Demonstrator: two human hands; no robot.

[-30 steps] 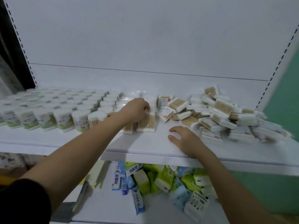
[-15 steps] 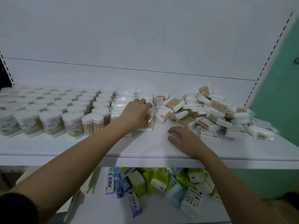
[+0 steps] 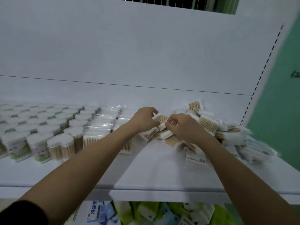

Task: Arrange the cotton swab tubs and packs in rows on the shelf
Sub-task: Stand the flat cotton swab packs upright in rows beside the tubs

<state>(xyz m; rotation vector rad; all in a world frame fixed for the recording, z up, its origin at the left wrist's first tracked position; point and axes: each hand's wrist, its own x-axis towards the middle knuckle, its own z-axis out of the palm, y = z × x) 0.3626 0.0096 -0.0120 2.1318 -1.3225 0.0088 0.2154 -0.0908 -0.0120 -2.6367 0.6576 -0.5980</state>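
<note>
In the head view, a single pack (image 3: 159,119) of wooden-stemmed cotton swabs is held above the left edge of the loose heap (image 3: 209,125), toward the back of the shelf (image 3: 155,172). The left hand (image 3: 144,120) is curled round the pack's left side, and the right hand (image 3: 183,125) is curled at its right end, with the fingertips (image 3: 168,125) pinching the lower corner. Both sets of fingers are thus closed on the one pack; no hand is free.

The step in hand is judged to be lifting this pack out of the heap and standing it in the row of upright packs (image 3: 103,127) just to the left. It is best done if the pack is turned so that its stems stand vertical like its neighbours, lowered against the last pack of the row, and squared to the front line. The neighbouring loose packs touch it from below, so a straight lift is advised.

To the far left, the round tubs (image 3: 60,142) are set in dense rows. In the way stand the tilted packs lying under both wrists, which may be dragged along. On the lower shelf, green and blue packets (image 3: 146,211) are seen, partly hidden.
</note>
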